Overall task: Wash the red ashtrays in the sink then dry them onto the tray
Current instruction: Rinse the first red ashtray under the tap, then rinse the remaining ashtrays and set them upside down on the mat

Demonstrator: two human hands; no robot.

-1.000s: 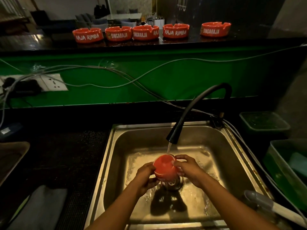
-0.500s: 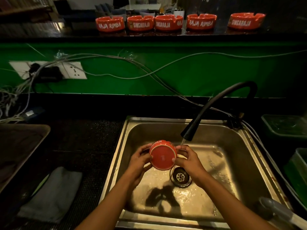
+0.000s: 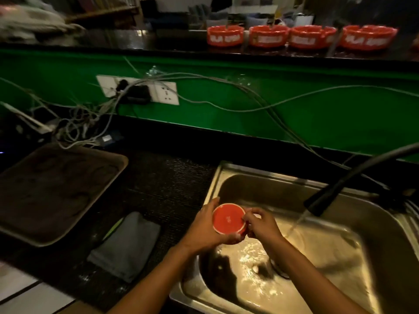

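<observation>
I hold a red ashtray over the left edge of the steel sink, its flat underside turned up toward me. My left hand cups it from the left and below. My right hand pinches its right rim. Water runs from the black tap into the basin, to the right of the ashtray and apart from it. Several more red ashtrays stand in a row on the dark shelf at the back. A dark tray lies on the counter to the left.
A folded grey cloth lies on the black counter between the tray and the sink. Wall sockets with a plugged adapter and many loose cables hang along the green wall.
Both hands have carried the ashtray left, out of the water stream toward the sink's left edge. My view has swung left, showing more of the tray and cloth.
</observation>
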